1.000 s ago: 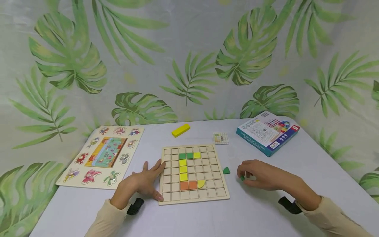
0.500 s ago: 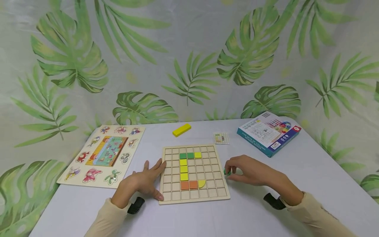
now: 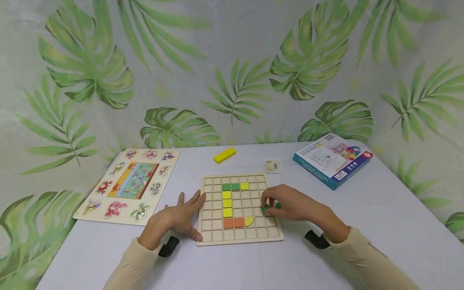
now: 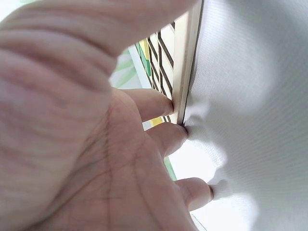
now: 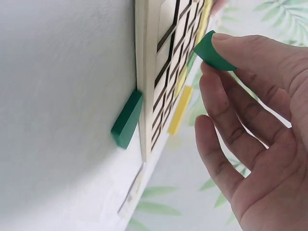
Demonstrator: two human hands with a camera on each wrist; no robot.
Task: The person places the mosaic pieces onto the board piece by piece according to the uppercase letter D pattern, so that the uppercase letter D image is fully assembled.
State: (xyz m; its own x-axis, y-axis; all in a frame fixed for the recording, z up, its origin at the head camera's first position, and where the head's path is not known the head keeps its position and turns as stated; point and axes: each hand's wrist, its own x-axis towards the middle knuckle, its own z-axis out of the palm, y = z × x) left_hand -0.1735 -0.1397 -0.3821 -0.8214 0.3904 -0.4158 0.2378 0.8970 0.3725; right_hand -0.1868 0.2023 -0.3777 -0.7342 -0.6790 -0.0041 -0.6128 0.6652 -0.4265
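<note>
A wooden grid board (image 3: pixel 207 209) lies on the table with coloured tiles in its cells: green tiles (image 3: pixel 230 187), yellow squares (image 3: pixel 226 203), orange tiles (image 3: pixel 233 222) and a yellow quarter-circle tile (image 3: pixel 249 221). Fingers spread, my left hand (image 3: pixel 175 220) rests at the board's left edge. Over the board's right side, my right hand (image 3: pixel 293 203) pinches a green tile (image 5: pixel 211 54) with a curved edge between thumb and finger. Another green tile (image 5: pixel 127 120) lies on the table against the board's right edge, partly behind the right hand in the head view.
A yellow block (image 3: pixel 224 155) and a small printed pattern card (image 3: pixel 273 166) lie beyond the board. At the back right is a teal box (image 3: pixel 332 161). A wooden sea-animal puzzle (image 3: pixel 125 187) lies on the left. Leaf-patterned cloth hangs behind the table.
My right hand has moved left with the green tile, from the table to above the board's right columns. The left hand has stayed at the board's left edge.
</note>
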